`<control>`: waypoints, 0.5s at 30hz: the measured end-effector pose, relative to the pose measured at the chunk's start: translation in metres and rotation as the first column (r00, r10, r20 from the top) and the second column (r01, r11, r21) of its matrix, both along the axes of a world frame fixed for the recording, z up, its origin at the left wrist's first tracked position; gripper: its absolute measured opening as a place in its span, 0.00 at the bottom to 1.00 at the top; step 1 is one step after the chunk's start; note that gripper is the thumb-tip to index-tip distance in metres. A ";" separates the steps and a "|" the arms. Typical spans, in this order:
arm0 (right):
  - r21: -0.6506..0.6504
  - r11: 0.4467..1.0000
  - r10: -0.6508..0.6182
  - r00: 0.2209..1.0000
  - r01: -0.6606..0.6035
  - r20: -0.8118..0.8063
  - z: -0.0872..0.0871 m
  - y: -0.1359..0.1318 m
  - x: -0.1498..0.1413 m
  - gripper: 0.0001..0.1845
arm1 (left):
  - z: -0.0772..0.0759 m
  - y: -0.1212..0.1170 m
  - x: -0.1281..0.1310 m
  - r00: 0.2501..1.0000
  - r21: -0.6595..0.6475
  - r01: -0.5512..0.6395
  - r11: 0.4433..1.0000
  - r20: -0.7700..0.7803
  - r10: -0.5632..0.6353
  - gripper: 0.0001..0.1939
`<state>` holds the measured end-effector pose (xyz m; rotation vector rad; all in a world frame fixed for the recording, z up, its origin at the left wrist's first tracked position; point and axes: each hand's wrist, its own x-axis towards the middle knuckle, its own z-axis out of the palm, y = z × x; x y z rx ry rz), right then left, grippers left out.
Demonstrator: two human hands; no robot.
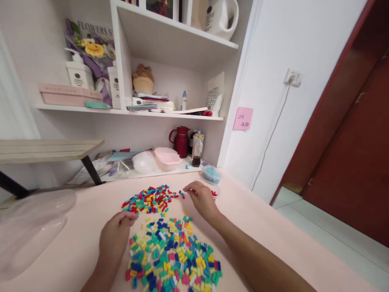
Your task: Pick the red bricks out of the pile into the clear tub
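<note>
Two heaps of small coloured plastic bricks lie on a pale pink table (pixel 273 227). The far heap (pixel 148 199) is mostly red, blue, yellow and green. The near heap (pixel 174 255) also has pink and orange pieces. My left hand (pixel 115 237) rests at the left edge between the heaps, fingers curled in a pinch on something I cannot make out. My right hand (pixel 202 198) reaches past the far heap's right end, fingertips pinched down at a few loose red and blue bricks (pixel 181 194).
A small clear tub of blue pieces (pixel 211 174) stands at the table's back right. A clear plastic lid (pixel 27 227) lies at the left. Behind are a pink bowl (pixel 166 158), a red jug (pixel 181 141), bottles and white shelves. A red door (pixel 358 154) stands right.
</note>
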<state>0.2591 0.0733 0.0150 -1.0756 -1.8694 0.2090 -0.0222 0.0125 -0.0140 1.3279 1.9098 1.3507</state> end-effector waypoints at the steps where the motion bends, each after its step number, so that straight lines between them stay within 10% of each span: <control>1: 0.031 0.998 -0.049 0.999 0.049 -0.009 0.004 0.002 0.008 0.14 | 0.000 0.000 0.000 1.000 0.001 -0.003 1.000 -0.003 0.003 0.14; 8: 0.137 0.929 -0.345 0.938 0.344 -0.017 0.007 0.011 0.047 0.16 | -0.003 0.001 0.000 1.000 -0.010 -0.008 1.000 0.006 0.008 0.14; 15: 0.063 0.998 -0.010 0.998 0.006 0.061 -0.006 -0.002 0.012 0.16 | 0.000 -0.002 0.002 1.000 -0.002 -0.007 1.000 0.025 0.007 0.13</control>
